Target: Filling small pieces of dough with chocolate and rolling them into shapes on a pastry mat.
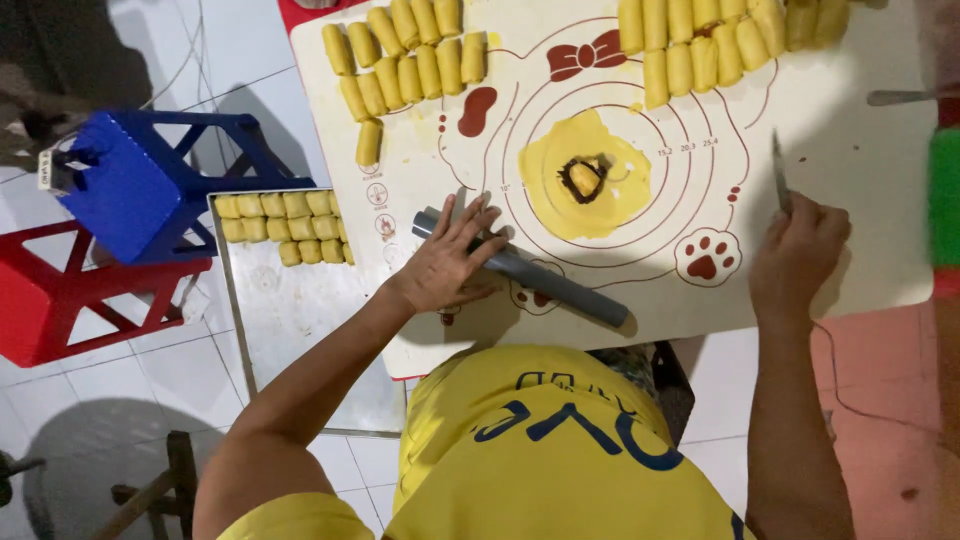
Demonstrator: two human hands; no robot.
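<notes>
My left hand (450,262) lies flat, fingers spread, on top of a grey pipe-like rolling pin (560,287) that rests on the white baking mat (850,180). A thin knife (779,172) points away from me in my right hand (795,258), which grips its handle. Between the hands sits a flattened round of yellow dough (620,185) with a dark filling and a small yellow lump (583,178) at its centre.
Rows of yellow dough rolls lie at the mat's top left (405,55) and top right (720,40). A metal tray (300,310) left of the mat holds more rolls (285,225). A blue stool (140,180) and a red stool (60,300) stand at far left.
</notes>
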